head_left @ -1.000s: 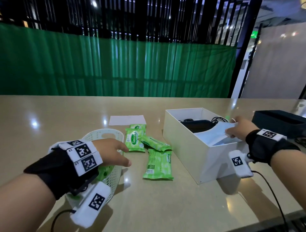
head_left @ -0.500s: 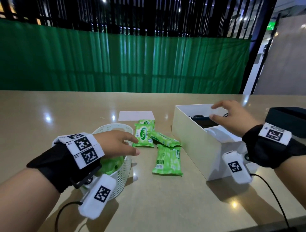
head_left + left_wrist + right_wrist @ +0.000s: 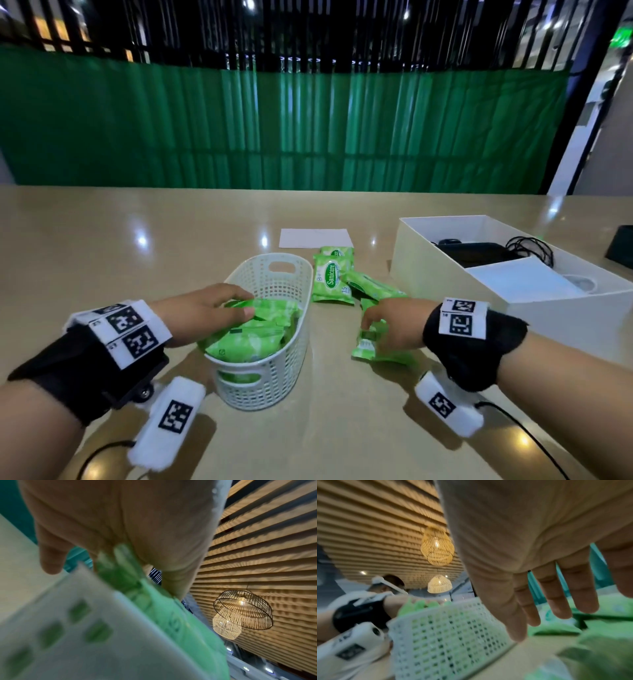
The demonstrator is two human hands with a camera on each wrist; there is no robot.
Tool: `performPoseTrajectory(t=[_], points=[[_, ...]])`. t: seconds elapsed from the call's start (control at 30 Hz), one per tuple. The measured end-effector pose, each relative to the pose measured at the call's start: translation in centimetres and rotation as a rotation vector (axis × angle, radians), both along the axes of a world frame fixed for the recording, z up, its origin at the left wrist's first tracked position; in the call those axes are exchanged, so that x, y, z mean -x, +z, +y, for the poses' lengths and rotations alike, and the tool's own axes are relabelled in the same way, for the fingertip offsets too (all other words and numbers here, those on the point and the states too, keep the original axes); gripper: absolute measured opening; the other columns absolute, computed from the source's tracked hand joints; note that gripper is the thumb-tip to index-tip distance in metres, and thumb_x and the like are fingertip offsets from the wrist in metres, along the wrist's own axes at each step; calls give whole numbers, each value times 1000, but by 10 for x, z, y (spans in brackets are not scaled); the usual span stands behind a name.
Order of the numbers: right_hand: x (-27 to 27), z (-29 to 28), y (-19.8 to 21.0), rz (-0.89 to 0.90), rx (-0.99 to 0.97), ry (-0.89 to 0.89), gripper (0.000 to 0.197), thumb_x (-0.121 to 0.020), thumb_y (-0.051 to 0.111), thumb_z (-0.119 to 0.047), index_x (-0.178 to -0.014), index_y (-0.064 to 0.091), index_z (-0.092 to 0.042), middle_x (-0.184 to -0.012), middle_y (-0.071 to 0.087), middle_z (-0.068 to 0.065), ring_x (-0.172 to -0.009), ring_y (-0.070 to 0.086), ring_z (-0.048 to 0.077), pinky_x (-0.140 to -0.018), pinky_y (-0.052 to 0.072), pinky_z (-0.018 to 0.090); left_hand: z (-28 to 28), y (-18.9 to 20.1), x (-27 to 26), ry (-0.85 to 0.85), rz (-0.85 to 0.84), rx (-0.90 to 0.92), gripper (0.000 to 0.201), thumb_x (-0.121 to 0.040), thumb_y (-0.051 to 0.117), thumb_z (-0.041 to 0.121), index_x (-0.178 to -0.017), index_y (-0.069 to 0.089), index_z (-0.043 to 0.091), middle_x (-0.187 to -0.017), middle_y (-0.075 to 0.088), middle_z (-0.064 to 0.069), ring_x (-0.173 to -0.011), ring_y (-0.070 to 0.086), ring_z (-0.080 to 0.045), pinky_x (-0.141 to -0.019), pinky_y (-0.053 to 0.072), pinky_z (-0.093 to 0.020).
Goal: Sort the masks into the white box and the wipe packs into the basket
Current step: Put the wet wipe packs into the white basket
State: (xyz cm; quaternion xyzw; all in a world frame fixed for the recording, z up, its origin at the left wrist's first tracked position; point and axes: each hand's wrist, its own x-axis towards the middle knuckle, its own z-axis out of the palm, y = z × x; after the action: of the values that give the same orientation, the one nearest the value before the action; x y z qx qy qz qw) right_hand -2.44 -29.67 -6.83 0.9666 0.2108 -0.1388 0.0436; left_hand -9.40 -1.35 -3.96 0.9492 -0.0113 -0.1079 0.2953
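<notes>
Step in hand: wipe packs to basket.
Left hand (image 3: 209, 308): flat, fingers straight, resting on packs heaped in the basket (image 3: 274, 359).
Right hand (image 3: 394, 323): fingers extended above the nearest wipe pack (image 3: 368, 346) on the bench (image 3: 342, 438), nothing gripped.
Three loose packs (image 3: 330, 279) at basket's 2 o'clock.
White box (image 3: 428, 274) at 3 o'clock holds masks (image 3: 520, 279).
Next, likely: pinch that pack, carry toward 9 o'clock.

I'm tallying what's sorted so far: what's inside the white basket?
The white basket holds green wipe packs, stacked to about its rim. The left hand rests on the top one. Packs underneath and the basket floor are covered, so no exact count.
</notes>
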Motion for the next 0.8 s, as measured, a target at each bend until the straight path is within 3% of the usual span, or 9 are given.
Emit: performPoseTrajectory(t=[0.13,0.3,0.4,0.53,0.6,0.73,0.8], points=[[-10,4,-22,43,154,-24,77,-72,71,-43,-139,32,-41,-141,33,-1,-124,46,25,-98,44,37,-2,-12,0,6,-32,168,30,-96,48,30,-125,48,26,-127,50,6,-102,53,-4,-74,44,-7],[-18,4,-31,113,155,-67,80,-73,64,-63,-142,24,-49,-157,4,3,-140,26,33,-109,31,43,3,-23,-4,14,-76,319,21,-93,53,29,-114,56,32,-126,55,3,-105,58,-8,-75,49,-12],[-21,6,-32,86,102,-99,70,-70,67,-61,-133,37,-47,-151,17,4,-132,35,34,-104,37,41,6,-28,-6,-7,-110,323,24,-91,55,32,-115,58,33,-128,54,2,-111,57,-11,-81,50,-17],[-19,10,-35,-11,25,-102,43,-72,68,-41,-110,50,-37,-124,35,1,-113,39,27,-81,39,30,7,-29,-7,-8,-136,319,24,-92,55,31,-115,59,32,-126,56,2,-109,58,-11,-83,51,-19],[-15,11,-34,-15,4,-87,30,-73,66,-37,-99,49,-36,-118,35,0,-109,37,24,-79,39,31,6,-29,-7,-8,-143,324,22,-92,54,30,-114,58,31,-124,56,3,-107,59,-10,-80,51,-18],[-11,7,-21,37,-163,-77,11,-79,57,-33,-83,48,-38,-110,39,-2,-100,45,19,-89,43,33,8,-30,-8,0,-152,337,22,-92,55,29,-114,59,29,-125,57,1,-108,58,-12,-80,51,-18],[-8,3,-10,82,-345,-90,11,-81,55,-27,-81,50,-37,-106,43,-4,-84,50,14,-78,42,26,6,-31,-8,6,-157,337,22,-92,55,28,-113,59,28,-124,57,1,-107,59,-12,-76,51,-15]])
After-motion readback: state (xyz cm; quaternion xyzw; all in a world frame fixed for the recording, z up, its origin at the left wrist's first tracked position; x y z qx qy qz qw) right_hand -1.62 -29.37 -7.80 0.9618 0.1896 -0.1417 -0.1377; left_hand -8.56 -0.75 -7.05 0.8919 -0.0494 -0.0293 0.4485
